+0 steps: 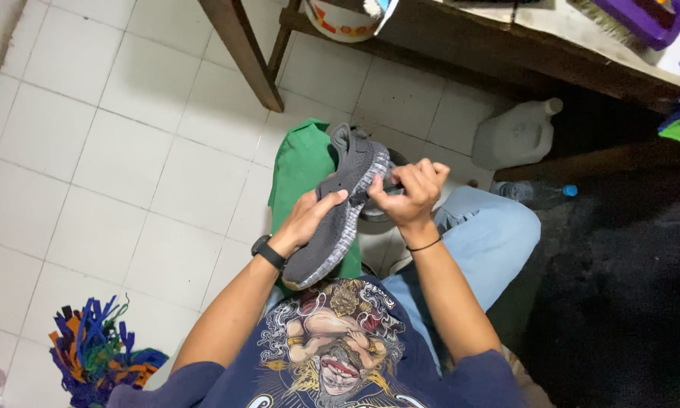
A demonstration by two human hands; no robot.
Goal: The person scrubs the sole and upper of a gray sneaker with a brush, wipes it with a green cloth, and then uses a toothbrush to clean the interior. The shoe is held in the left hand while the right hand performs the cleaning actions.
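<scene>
We're mid-clean: left hand (307,219) grips the grey knit sneaker (341,208), right hand (408,190) fisted around a small tool at its midsole; next needs steady scrubbing pressure.

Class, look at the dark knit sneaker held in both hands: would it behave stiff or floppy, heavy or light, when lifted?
The sneaker probably flexes: its knit upper looks soft where the left hand grips it. It seems light, since the left hand alone wraps round it while the right hand only pinches near its side. The ridged sole likely resists slipping.
</scene>
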